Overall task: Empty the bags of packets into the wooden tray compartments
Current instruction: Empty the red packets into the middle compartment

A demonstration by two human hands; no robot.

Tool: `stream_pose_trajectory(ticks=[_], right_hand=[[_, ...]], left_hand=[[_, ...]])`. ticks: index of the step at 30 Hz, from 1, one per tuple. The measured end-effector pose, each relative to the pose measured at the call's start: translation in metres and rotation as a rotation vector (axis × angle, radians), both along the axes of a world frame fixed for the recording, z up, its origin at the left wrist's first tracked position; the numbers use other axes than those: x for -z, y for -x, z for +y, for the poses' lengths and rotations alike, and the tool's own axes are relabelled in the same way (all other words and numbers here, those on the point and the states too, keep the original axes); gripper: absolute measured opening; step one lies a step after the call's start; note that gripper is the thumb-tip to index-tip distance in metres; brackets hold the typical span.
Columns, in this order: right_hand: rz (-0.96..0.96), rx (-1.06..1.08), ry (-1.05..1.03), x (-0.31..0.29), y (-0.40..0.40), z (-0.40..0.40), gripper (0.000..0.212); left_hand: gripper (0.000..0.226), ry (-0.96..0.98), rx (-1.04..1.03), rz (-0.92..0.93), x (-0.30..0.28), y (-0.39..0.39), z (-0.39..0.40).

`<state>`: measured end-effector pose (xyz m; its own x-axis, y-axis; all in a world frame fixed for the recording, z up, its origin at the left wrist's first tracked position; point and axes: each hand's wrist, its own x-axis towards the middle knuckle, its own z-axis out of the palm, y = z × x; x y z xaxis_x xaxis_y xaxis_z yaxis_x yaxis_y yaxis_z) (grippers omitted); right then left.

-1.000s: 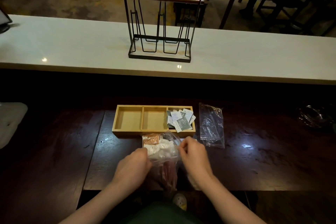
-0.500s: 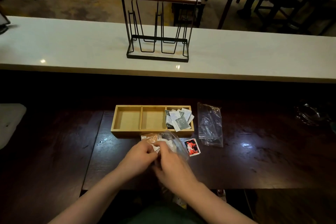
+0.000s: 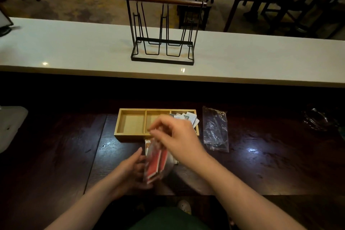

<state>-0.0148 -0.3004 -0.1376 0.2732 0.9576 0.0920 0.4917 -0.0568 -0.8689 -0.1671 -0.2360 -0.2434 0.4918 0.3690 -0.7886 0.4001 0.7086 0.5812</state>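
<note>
A wooden tray (image 3: pixel 119 132) with three compartments lies on the dark table. Its left compartment (image 3: pixel 130 123) holds nothing, and white and green packets (image 3: pixel 188 117) fill the right one. Just in front of the tray, a clear bag of red and orange packets (image 3: pixel 155 160) is held tilted up on its end. My left hand (image 3: pixel 130 172) cups the bag from the left and below. My right hand (image 3: pixel 175 136) hovers over the tray's middle compartment, its fingers pinched at the bag's top end; motion blur hides the exact grip. An emptied clear bag (image 3: pixel 215 130) lies right of the tray.
A black wire rack with a wooden handle (image 3: pixel 162 43) stands on the raised white counter (image 3: pixel 74 48) behind the table. A glass dish (image 3: pixel 315 119) sits at the far right and a white object (image 3: pixel 11 123) at the left edge.
The bag has been lifted off the table and tipped upright. My right hand has risen toward the tray's middle compartment. The loose red packet on the table is now hidden behind my right wrist.
</note>
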Motion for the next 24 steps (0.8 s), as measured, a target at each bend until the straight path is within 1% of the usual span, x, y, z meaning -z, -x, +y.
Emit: stream_pose_trajectory(ticks=[1,2,3,6,8,10,12,15,18,21,24], right_hand=[[0.016,-0.003,-0.029,-0.008,-0.006,0.007,0.007],[0.023,-0.006,-0.04,-0.013,-0.012,0.014,0.008],[0.022,-0.014,-0.03,-0.018,-0.018,0.02,0.009],[-0.001,-0.044,0.03,-0.024,-0.039,0.036,0.012],[-0.094,-0.04,0.078,-0.024,-0.052,0.044,0.019],[-0.178,-0.023,0.141,-0.018,-0.063,0.053,0.023],[-0.24,0.009,0.191,-0.006,-0.07,0.062,0.02],[-0.203,0.071,0.212,0.018,-0.074,0.074,0.01],[-0.183,0.113,0.206,0.041,-0.079,0.084,0.008],[-0.119,0.117,0.216,0.058,-0.081,0.092,0.011],[-0.065,0.119,0.234,0.071,-0.08,0.096,0.011]], left_hand=[[0.046,0.021,-0.034,-0.064,0.0,-0.002,0.001],[0.045,-0.02,-0.085,-0.105,-0.002,-0.005,0.004],[0.042,-0.113,-0.132,-0.128,-0.004,-0.008,0.01],[0.025,-0.422,-0.236,-0.101,-0.015,-0.011,0.03],[0.023,-0.571,-0.278,-0.066,-0.021,-0.01,0.043],[0.025,-0.695,-0.271,0.002,-0.025,-0.005,0.06],[0.027,-0.83,-0.25,0.092,-0.027,0.001,0.078],[0.031,-1.036,-0.202,0.232,-0.035,0.005,0.096],[0.033,-1.15,-0.161,0.3,-0.046,0.002,0.106],[0.034,-1.204,-0.134,0.357,-0.054,0.0,0.117],[0.033,-1.246,-0.127,0.362,-0.059,-0.002,0.126]])
